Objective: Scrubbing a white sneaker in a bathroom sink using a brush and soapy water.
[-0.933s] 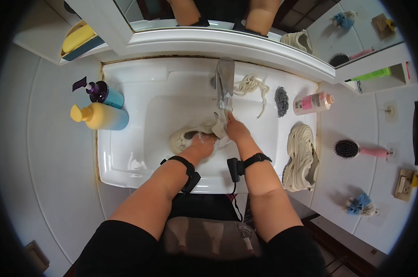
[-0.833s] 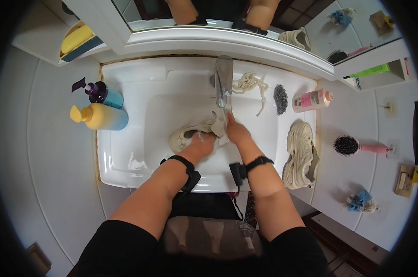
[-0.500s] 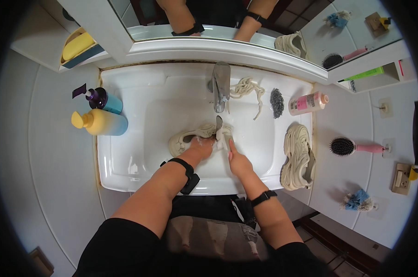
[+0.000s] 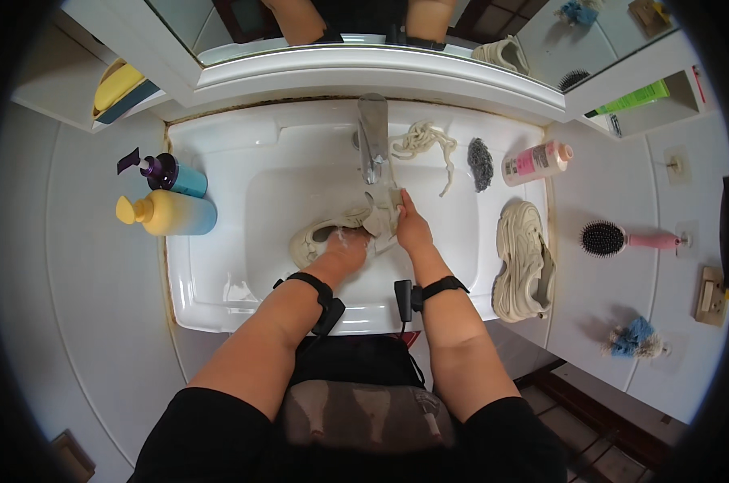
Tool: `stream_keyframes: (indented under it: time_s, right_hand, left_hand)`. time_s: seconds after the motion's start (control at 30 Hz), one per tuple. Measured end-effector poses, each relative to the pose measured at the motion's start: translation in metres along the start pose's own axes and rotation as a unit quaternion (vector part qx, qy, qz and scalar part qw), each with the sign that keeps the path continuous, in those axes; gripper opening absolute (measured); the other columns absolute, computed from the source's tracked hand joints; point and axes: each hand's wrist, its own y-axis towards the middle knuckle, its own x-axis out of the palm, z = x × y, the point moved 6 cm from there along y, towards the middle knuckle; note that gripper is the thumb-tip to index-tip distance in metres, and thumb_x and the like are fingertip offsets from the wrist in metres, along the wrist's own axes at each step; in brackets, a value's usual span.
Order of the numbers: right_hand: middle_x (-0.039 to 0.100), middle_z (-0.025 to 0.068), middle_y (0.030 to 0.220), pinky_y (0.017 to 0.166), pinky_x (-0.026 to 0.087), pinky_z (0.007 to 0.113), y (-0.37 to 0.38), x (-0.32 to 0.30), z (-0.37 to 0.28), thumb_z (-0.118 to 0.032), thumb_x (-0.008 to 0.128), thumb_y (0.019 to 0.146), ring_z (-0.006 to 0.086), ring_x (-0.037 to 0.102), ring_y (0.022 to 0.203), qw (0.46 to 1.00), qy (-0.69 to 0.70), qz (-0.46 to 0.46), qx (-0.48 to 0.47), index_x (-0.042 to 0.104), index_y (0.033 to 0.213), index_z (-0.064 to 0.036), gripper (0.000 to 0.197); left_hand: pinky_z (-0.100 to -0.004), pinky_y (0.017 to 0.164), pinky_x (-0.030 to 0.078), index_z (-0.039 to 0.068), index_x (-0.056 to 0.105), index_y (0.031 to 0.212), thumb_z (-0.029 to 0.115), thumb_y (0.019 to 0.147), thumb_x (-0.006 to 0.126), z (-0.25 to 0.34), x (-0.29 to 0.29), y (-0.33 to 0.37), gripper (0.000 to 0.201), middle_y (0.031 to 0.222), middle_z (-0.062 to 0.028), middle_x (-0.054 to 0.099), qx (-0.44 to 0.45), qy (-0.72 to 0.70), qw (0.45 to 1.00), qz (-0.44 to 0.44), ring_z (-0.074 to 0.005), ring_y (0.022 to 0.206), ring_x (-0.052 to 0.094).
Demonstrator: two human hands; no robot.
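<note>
A cream sneaker (image 4: 306,245) lies in the white sink basin below the faucet (image 4: 373,138), its toe end toward the right. My left hand (image 4: 346,249) is closed on the sneaker's middle, at the opening; its fingertips are hidden. White streaks like water or foam show by that hand. My right hand (image 4: 413,227) is closed at the shoe's right end, around a pale flat piece. Whether this is a brush or part of the shoe, I cannot make out. A second cream sneaker (image 4: 522,266) rests on the sink's right ledge.
Pale shoelaces (image 4: 422,141), a grey scouring pad (image 4: 481,165) and a pink-labelled bottle (image 4: 536,163) lie along the back right. A yellow-blue pump bottle (image 4: 175,213) and a purple-topped pump bottle (image 4: 175,175) are on the left. A pink hairbrush (image 4: 622,239) hangs on the right wall.
My right hand has moved up toward the faucet with the pale piece, and its forearm has turned. The left hand still holds the sneaker. The whole view has shifted slightly.
</note>
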Motion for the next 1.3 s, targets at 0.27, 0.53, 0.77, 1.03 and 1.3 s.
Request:
stream_keyframes:
  time_s: [0.27, 0.53, 0.77, 1.03, 1.3]
  right_hand:
    - [0.059, 0.0299, 0.098, 0.08, 0.047, 0.04, -0.072, -0.008, 0.036, -0.008, 0.051, 0.083, 0.0371, 0.061, 0.09, 0.972, 0.21, -0.096, 0.041, 0.009, 0.143, -0.0094, 0.074]
    - [0.058, 0.0247, 0.092, 0.076, 0.046, 0.04, -0.115, -0.011, 0.061, -0.008, 0.051, 0.084, 0.0341, 0.059, 0.082, 0.994, 0.101, 0.032, -0.037, 0.039, 0.134, -0.0095, 0.051]
    - [0.056, 0.0227, 0.081, 0.069, 0.047, 0.045, -0.121, 0.008, 0.022, -0.011, 0.048, 0.087, 0.0396, 0.057, 0.072, 0.995, -0.054, 0.005, -0.079, 0.044, 0.132, -0.021, 0.047]
    - [0.061, 0.025, 0.089, 0.071, 0.047, 0.048, -0.019, 0.011, -0.005, -0.02, 0.035, 0.089, 0.0382, 0.06, 0.083, 0.998, -0.041, -0.009, -0.05, 0.033, 0.137, -0.0206, 0.049]
    - [0.061, 0.0237, 0.076, 0.067, 0.046, 0.05, -0.108, 0.001, 0.022, -0.022, 0.042, 0.09, 0.0397, 0.06, 0.07, 0.989, -0.091, -0.088, -0.079, 0.03, 0.139, -0.022, 0.05]
  left_hand:
    - [-0.0381, 0.093, 0.043, 0.006, 0.055, 0.115, 0.011, 0.078, 0.049, -0.01, 0.003, -0.002, 0.037, 0.119, -0.0135, 0.057, -0.018, 0.017, 1.0, -0.008, -0.029, 0.111, 0.053]
    - [-0.0373, 0.093, 0.043, 0.008, 0.055, 0.116, 0.011, 0.081, 0.048, -0.004, 0.002, 0.002, 0.036, 0.12, -0.0117, 0.056, -0.009, 0.037, 0.999, 0.0, -0.0273, 0.112, 0.053]
    - [-0.0373, 0.097, 0.04, 0.007, 0.048, 0.123, 0.01, 0.077, 0.052, -0.009, 0.011, 0.004, 0.046, 0.127, -0.0125, 0.051, -0.008, 0.015, 1.0, -0.026, -0.0278, 0.117, 0.048]
    - [-0.0374, 0.092, 0.044, 0.007, 0.054, 0.116, 0.01, 0.076, 0.051, -0.003, 0.003, 0.005, 0.04, 0.117, -0.0121, 0.057, 0.0, 0.004, 1.0, -0.004, -0.0284, 0.11, 0.054]
    - [-0.0374, 0.092, 0.044, 0.008, 0.052, 0.119, 0.01, 0.077, 0.05, -0.009, 0.004, 0.002, 0.042, 0.121, -0.0127, 0.055, -0.008, 0.007, 1.0, -0.019, -0.0287, 0.111, 0.053]
